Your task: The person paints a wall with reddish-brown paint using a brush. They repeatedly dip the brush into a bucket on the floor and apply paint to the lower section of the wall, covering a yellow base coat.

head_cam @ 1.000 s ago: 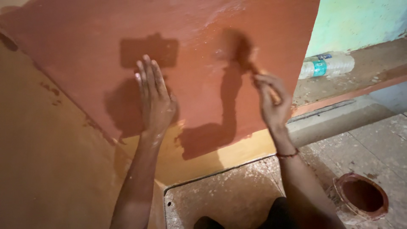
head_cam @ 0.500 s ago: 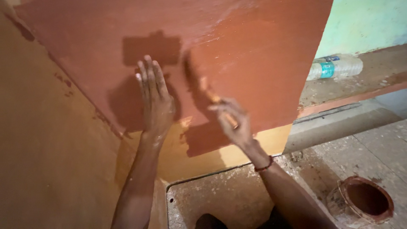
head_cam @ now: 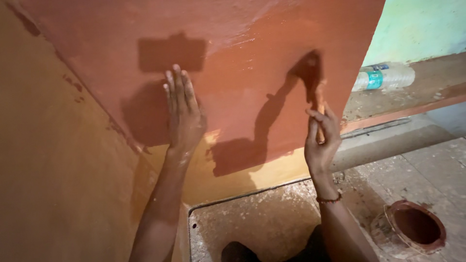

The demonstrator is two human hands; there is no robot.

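We count two bare hands against one red-brown painted wall (head_cam: 252,73); the left hand (head_cam: 183,114) lies flat on the wet-looking paint, fingers straight and close together, its grip wide and holding nothing; the right hand (head_cam: 321,138) is raised just beside the wall, its grip narrow and pinched around one small brush (head_cam: 318,99), whose paint-smeared tip touches the red-brown surface; how much of the brush there is we cannot tell, since the fingers hide its lower part and its own dark shadow blurs its outline. One thin beaded bracelet (head_cam: 329,199) circles the right wrist. Below the red-brown coat we see one band of yellow wall (head_cam: 228,179), and to the left one broad ochre wall (head_cam: 58,170) with a few red flecks. One clear plastic bottle (head_cam: 383,77) with a teal label lies on its side on a ledge (head_cam: 437,87) at the right, well apart from both hands; one round reddish pipe opening (head_cam: 417,227) sits in the speckled concrete floor (head_cam: 262,223) at lower right. Both forearms are cut off by the lower edge, where a dark shape between them is too dim to make out.
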